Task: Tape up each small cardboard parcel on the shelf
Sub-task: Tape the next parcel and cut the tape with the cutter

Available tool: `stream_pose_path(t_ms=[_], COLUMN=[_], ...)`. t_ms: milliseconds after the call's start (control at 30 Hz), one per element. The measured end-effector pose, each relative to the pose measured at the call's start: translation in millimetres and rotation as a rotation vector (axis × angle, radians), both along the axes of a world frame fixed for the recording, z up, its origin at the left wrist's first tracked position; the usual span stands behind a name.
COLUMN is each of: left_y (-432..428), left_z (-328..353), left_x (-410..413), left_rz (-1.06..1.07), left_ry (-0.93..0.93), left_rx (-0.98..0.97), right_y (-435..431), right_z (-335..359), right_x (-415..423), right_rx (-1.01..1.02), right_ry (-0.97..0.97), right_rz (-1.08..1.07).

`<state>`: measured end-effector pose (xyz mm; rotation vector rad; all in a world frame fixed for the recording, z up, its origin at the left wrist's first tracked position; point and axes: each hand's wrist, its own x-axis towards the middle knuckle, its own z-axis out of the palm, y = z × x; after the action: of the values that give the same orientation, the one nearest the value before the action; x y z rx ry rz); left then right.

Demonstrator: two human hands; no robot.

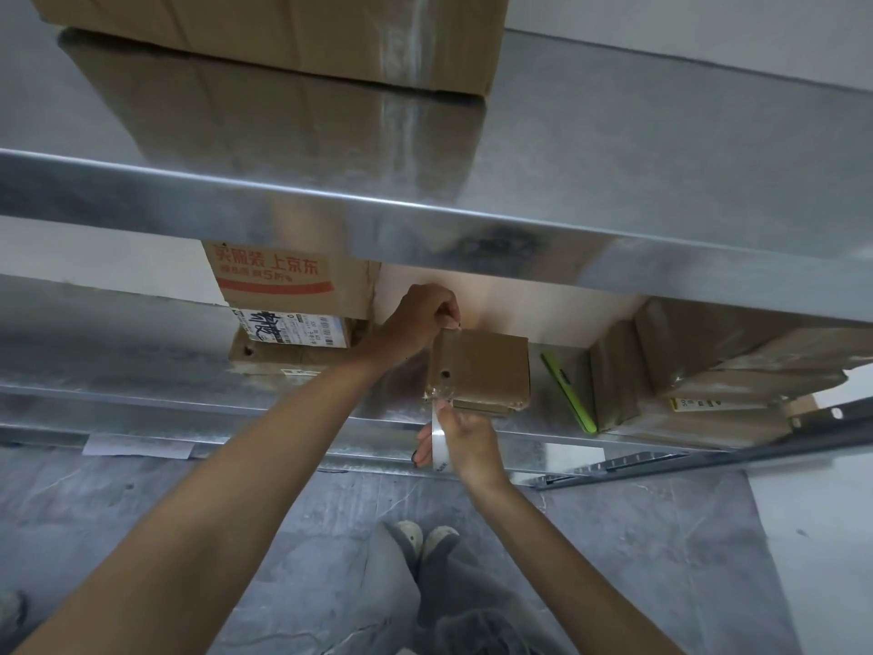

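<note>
1. Cardboard first: I see the small parcel (491, 371) on the lower metal shelf (141, 399), near its front edge, between a stack of boxes (283, 295) on the left and more cartons (708, 366) on the right.
2. My left hand (425, 314) is at the parcel's far edge, fingers curled, pinching the end of the clear tape strip (440, 366).
3. My right hand (467, 437) grips the tape roll (439, 444) just in front of the parcel's near-left corner, fingers wrapped round it.
4. That strip runs along the parcel's left side, between both hands.
5. Beside the parcel on its right lies a green cutter (569, 394), apart from it.
</note>
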<state>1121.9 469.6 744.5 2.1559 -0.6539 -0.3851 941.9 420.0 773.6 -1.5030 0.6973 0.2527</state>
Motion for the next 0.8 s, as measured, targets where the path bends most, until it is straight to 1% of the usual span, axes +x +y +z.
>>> stream_pose_path(t_ms=[200,300,433,533,633,700,800], left_y=[-2.0,-3.2,-2.1,-1.7,-3.6,-6.0,-6.2], left_z=[-2.2,-1.8,0.2,3.8,6.3,6.7,6.7], left_x=[-1.2,-1.2,-2.0,-4.7,-8.4,-12.2,-17.4], left_rz=[0.041,0.069,0.115,0.124,0.143,0.183,0.328], left_ry=[0.021,0.042,0.078,0.117,0.114,0.121,0.171], left_rx=[0.007,0.056,0.112,0.144,0.173,0.184,0.135], right_y=[-3.8,-8.5,-18.7,-23.4,-26.2,-28.2,-30.4], right_z=[-1.5,-2.3,-2.1,0.6,3.0,2.7,2.0], right_x=[3.3,5.5,8.5,11.2,12.3,12.1,12.7], right_rx=[0.024,0.036,0.001,0.032,0.055,0.044,0.037], right_ry=[0.041,0.115,0.206,0.246,0.268,0.269,0.277], right_rz=[0.027,0.043,0.075,0.059,0.043,0.058,0.077])
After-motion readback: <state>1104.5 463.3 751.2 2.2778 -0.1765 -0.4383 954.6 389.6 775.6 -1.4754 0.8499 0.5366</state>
